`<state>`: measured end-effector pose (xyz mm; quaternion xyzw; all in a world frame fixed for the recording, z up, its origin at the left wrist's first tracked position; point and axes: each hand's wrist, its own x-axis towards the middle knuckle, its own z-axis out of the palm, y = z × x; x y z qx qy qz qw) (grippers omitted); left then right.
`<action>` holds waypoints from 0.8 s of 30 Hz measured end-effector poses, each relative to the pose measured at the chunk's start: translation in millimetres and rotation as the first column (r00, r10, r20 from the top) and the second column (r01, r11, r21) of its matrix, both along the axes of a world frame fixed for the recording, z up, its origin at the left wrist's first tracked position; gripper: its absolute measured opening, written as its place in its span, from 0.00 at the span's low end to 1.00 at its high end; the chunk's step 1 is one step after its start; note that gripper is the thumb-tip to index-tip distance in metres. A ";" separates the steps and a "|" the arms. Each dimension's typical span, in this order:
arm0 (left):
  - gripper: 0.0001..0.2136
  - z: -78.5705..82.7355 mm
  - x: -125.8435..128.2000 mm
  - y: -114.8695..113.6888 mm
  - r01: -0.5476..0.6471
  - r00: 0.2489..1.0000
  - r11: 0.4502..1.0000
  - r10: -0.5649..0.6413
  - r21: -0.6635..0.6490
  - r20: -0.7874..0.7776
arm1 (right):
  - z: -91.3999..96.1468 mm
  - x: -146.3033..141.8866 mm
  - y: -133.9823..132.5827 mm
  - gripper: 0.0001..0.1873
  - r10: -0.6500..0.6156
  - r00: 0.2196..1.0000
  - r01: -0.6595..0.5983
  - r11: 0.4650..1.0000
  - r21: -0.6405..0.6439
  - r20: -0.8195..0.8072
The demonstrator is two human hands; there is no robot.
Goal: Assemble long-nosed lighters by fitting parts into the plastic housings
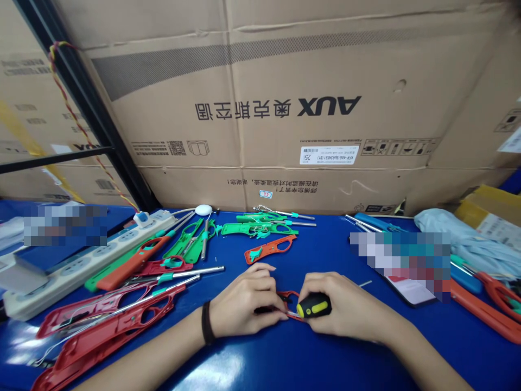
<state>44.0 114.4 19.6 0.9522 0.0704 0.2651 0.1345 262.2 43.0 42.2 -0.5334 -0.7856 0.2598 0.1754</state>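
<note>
My left hand (244,300) is closed around a small red plastic part (290,298) on the blue table (309,358); most of the part is hidden under my fingers. My right hand (344,309) grips a short screwdriver with a black and yellow handle (314,308), its tip pointed left at the red part between my hands. A black band sits on my left wrist. An orange lighter shell (271,248) lies just beyond my left hand.
Several red, green and orange lighter shells and metal tubes lie at the left (122,304) and back centre (260,224). A white power strip (81,266) runs along the left. Large cardboard boxes (285,108) wall the back. More parts and a grey cloth (459,239) sit at right.
</note>
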 end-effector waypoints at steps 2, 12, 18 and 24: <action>0.05 -0.8 0.2 0.1 0.001 1.000 1.000 -0.002 0.030 0.016 | -0.3 -0.2 0.0 0.11 0.002 1.000 -0.002 1.000 0.001 0.006; 0.09 -2.0 -1.0 -0.7 0.008 1.000 0.985 -0.004 0.170 -0.025 | 2.1 -2.1 0.9 0.11 0.026 0.998 -0.027 0.999 0.017 0.059; 0.08 1.5 0.3 -0.6 0.011 0.999 0.986 -0.005 0.166 -0.038 | 3.0 -5.2 -1.4 0.12 0.022 0.998 -0.024 0.999 0.039 0.061; 0.06 -3.8 -1.3 0.5 -0.008 1.000 0.991 0.009 0.131 -0.010 | 4.1 -7.5 -1.8 0.13 0.021 0.999 -0.023 0.998 0.056 0.035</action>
